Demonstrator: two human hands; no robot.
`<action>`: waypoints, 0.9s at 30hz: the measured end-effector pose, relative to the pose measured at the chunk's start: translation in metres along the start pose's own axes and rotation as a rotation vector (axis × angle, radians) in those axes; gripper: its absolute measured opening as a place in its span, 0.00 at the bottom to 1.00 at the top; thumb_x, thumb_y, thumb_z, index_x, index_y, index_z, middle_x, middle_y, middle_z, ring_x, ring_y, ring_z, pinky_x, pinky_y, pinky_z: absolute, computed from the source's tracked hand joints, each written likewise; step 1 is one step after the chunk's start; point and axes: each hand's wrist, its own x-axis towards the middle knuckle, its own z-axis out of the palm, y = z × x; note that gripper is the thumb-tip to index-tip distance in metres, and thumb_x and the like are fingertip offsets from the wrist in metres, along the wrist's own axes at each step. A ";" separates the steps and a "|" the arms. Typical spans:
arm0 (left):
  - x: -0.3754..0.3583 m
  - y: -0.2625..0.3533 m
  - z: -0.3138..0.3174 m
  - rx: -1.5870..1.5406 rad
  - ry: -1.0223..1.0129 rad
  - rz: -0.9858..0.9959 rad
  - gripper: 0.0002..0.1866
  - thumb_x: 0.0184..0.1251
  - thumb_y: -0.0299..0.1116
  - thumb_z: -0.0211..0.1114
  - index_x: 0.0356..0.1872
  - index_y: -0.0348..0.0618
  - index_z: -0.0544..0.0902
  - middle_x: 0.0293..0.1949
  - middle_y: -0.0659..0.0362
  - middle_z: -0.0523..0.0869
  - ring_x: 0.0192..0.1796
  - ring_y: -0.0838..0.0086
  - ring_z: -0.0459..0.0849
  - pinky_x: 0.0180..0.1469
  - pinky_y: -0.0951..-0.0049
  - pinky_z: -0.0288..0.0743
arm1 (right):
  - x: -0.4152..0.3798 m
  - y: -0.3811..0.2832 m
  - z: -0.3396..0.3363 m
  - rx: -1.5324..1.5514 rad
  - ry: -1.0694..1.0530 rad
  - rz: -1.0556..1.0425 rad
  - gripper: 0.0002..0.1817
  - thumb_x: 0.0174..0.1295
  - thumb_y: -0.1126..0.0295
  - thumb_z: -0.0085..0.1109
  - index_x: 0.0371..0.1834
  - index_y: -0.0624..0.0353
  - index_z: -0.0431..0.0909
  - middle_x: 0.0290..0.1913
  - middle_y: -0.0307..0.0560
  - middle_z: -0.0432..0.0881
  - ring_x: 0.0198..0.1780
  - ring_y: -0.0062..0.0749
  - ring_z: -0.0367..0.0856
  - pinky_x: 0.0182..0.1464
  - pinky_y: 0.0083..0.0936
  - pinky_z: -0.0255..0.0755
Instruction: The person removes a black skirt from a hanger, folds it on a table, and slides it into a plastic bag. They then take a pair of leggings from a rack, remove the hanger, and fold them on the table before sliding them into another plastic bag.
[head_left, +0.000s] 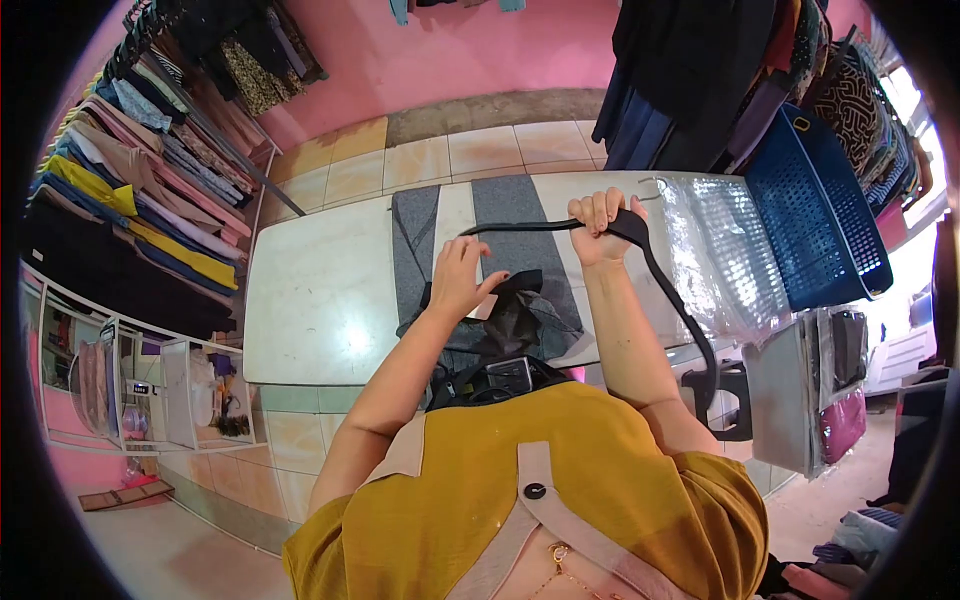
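Observation:
My right hand (600, 222) is closed around the middle of a black clothes hanger (672, 285), just beside its metal hook. One arm of the hanger stretches left over the table, and the other curves down past my right forearm. At the hanger's left tip is my left hand (460, 280), its fingers loosely bent and the thumb spread apart. Below both hands lies a dark grey garment (505, 205) with two long panels spread toward the far edge. Its black waist part (515, 310) is bunched near my body, with a white tag (483, 307) beside my left thumb.
The garment lies on a white table (320, 290). Clear plastic packaging (715, 240) and a blue basket (815, 210) occupy its right end. Clothes racks (150, 180) stand left and right, with a glass-fronted cabinet (150, 390) at lower left.

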 end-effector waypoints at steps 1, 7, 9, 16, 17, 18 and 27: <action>0.000 0.001 -0.004 0.035 0.060 -0.041 0.20 0.49 0.43 0.71 0.38 0.42 0.77 0.32 0.58 0.76 0.38 0.58 0.75 0.47 0.64 0.69 | 0.003 0.000 0.006 0.001 -0.011 -0.004 0.25 0.61 0.48 0.39 0.11 0.51 0.59 0.08 0.37 0.59 0.12 0.23 0.51 0.25 0.24 0.49; 0.001 -0.011 -0.006 -0.274 -0.374 -0.255 0.12 0.64 0.38 0.59 0.41 0.42 0.74 0.39 0.47 0.81 0.44 0.51 0.79 0.43 0.56 0.71 | 0.009 0.021 0.027 -0.149 -0.179 0.252 0.26 0.60 0.47 0.43 0.10 0.51 0.56 0.09 0.36 0.59 0.14 0.23 0.51 0.25 0.24 0.47; -0.011 -0.025 -0.010 -0.080 -0.203 -0.223 0.10 0.68 0.39 0.55 0.39 0.43 0.74 0.34 0.50 0.82 0.35 0.49 0.80 0.34 0.54 0.73 | 0.017 0.023 0.017 -0.431 -0.132 0.399 0.28 0.63 0.41 0.38 0.32 0.58 0.70 0.31 0.50 0.76 0.33 0.34 0.74 0.38 0.29 0.67; -0.039 -0.082 -0.068 0.172 0.074 -0.295 0.06 0.63 0.32 0.59 0.39 0.44 0.77 0.33 0.52 0.82 0.33 0.54 0.81 0.33 0.59 0.74 | 0.012 -0.069 0.045 -0.505 -0.261 1.009 0.35 0.65 0.61 0.49 0.74 0.52 0.47 0.57 0.63 0.73 0.42 0.38 0.80 0.39 0.23 0.76; -0.041 -0.087 -0.071 0.224 0.152 -0.301 0.06 0.62 0.32 0.60 0.39 0.45 0.77 0.32 0.55 0.82 0.32 0.56 0.82 0.31 0.61 0.74 | 0.013 -0.071 0.048 -0.719 -0.335 1.078 0.33 0.64 0.68 0.51 0.73 0.54 0.51 0.54 0.62 0.75 0.34 0.31 0.80 0.33 0.18 0.75; -0.044 -0.093 -0.074 0.275 0.225 -0.304 0.06 0.62 0.33 0.61 0.38 0.47 0.77 0.30 0.57 0.82 0.30 0.59 0.82 0.29 0.63 0.74 | 0.014 -0.068 0.053 -0.715 -0.342 1.077 0.33 0.64 0.68 0.51 0.73 0.54 0.51 0.54 0.62 0.75 0.34 0.31 0.80 0.33 0.18 0.75; -0.089 -0.130 -0.048 0.127 0.129 -0.527 0.31 0.60 0.44 0.63 0.65 0.55 0.65 0.63 0.40 0.64 0.67 0.45 0.60 0.62 0.47 0.58 | 0.092 -0.047 0.112 -1.617 -0.242 0.547 0.19 0.57 0.77 0.46 0.52 0.59 0.76 0.24 0.36 0.70 0.17 0.12 0.60 0.17 0.11 0.51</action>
